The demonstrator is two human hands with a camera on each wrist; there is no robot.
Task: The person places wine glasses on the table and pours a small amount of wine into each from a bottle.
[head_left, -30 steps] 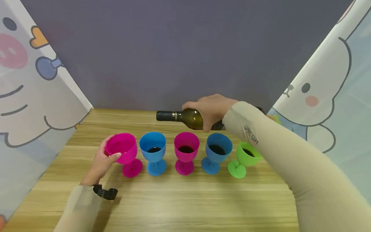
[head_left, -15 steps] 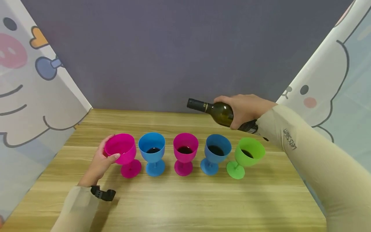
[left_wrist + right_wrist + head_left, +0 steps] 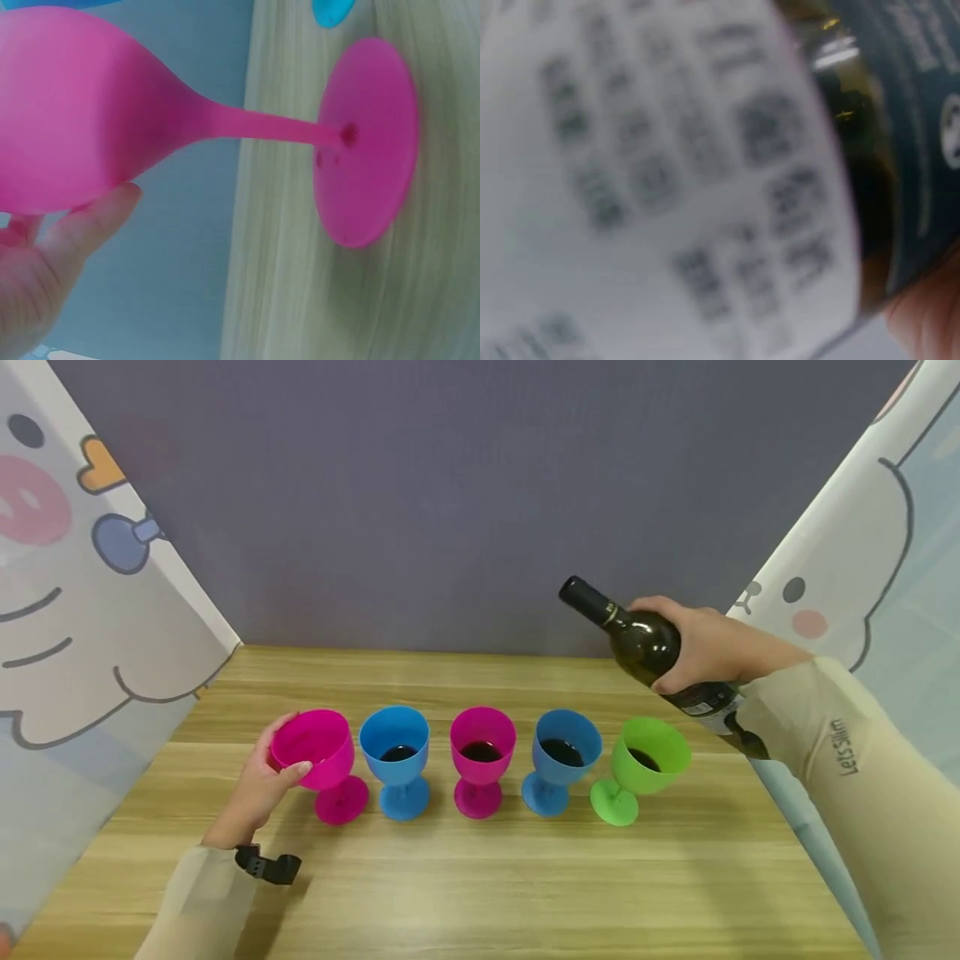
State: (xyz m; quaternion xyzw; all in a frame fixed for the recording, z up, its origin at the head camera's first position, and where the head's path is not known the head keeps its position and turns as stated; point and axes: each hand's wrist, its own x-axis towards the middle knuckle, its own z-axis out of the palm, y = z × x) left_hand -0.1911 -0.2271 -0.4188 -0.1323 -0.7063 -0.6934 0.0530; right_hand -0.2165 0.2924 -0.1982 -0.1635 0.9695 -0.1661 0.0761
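My left hand (image 3: 262, 781) holds the bowl of the leftmost pink goblet (image 3: 333, 752), thumb in front and fingers round its far side. In the left wrist view, the goblet's round foot (image 3: 367, 142) is on the wood and a thumb (image 3: 94, 217) lies against the bowl. My right hand (image 3: 705, 643) grips a dark green wine bottle (image 3: 645, 647) round its body, neck tilted up and to the left, above and behind the green goblet (image 3: 648, 756). The bottle's white label (image 3: 667, 187) fills most of the right wrist view, blurred.
Between the leftmost pink and green goblets stand a blue goblet (image 3: 395, 743), another pink goblet (image 3: 482, 743) and a second blue goblet (image 3: 566, 747). Dark liquid shows in these and the green one. A grey wall (image 3: 450, 510) rises behind the wooden table (image 3: 480, 885).
The bottle has moved right with my right hand, from above the middle goblets to the green one's far side, and its neck has swung from level to tilted up. My left hand stays at its goblet.
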